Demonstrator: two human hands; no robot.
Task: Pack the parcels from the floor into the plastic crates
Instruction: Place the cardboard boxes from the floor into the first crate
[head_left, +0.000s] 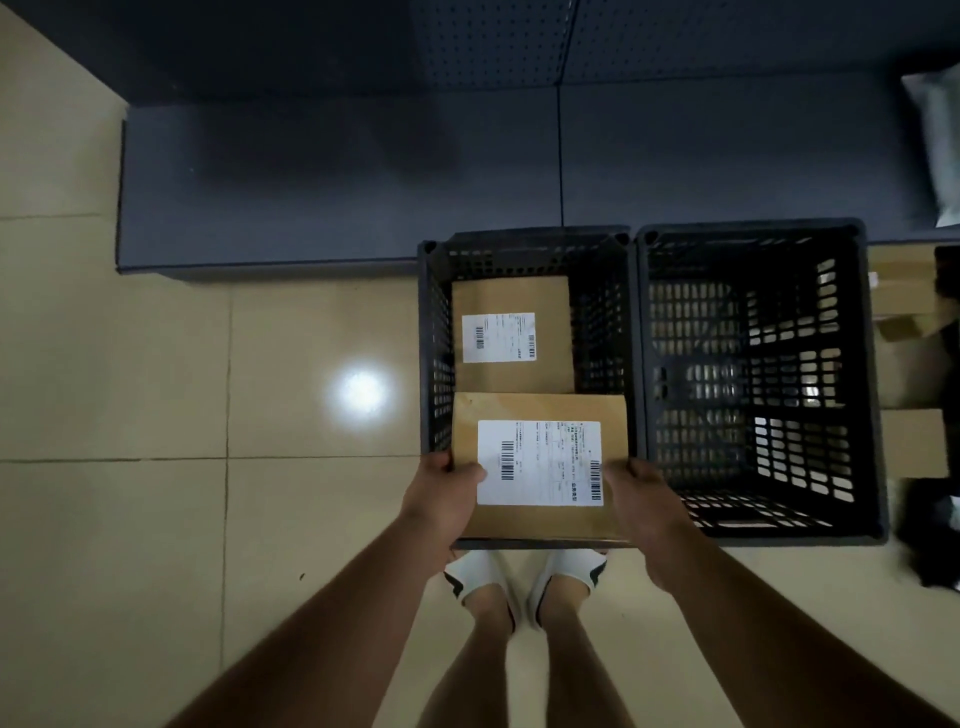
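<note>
Tiled floor (156, 364), two crates. Your left hand (441, 499) and right hand (641, 499) clamp the parcel (540, 519) by its side edges (stiff cardboard, probably light) over the left crate (434, 332).

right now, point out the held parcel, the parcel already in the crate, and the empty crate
held parcel (540, 410): head view, bare cardboard above its label
parcel in crate (511, 296): head view, cardboard top
empty crate (753, 231): head view, far rim

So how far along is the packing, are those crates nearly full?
Not nearly. One parcel already lies in the left crate. A second parcel is held over that crate's near end, the left hand and right hand gripping its sides. The right crate looks empty. More cardboard boxes show on the floor past it, apparently still to pack.
</note>
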